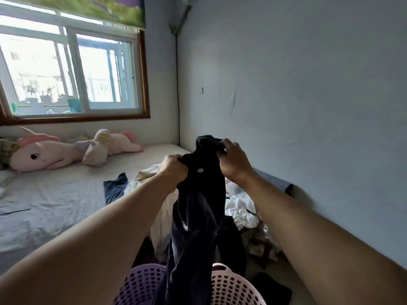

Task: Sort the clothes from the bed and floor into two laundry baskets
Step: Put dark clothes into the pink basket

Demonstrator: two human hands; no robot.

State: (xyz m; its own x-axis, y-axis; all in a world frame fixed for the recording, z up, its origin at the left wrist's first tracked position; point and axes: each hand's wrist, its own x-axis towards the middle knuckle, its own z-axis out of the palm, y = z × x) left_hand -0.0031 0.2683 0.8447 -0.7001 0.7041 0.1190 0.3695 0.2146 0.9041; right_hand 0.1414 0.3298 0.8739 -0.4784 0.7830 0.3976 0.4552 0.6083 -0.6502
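You hold a dark piece of clothing (198,208) up in front of you with both hands. Your left hand (172,167) is curled tight around its top edge on the left side. Your right hand (233,161) pinches the top edge on the right side. The cloth hangs down long and straight between your arms. It has a small round button (200,170) near the top.

Below the cloth sit two baskets with holes in their walls. The purple basket (141,285) is on the left and the pink basket (235,287) is just beside it on the right. The bottom of the cloth hangs between them.

Behind your hands, a pile of white clothes (240,205) lies on the bed (50,201). A dark blue cloth (115,188) lies next to the pile. Two pink plush unicorns (72,150) rest by the window (72,71).
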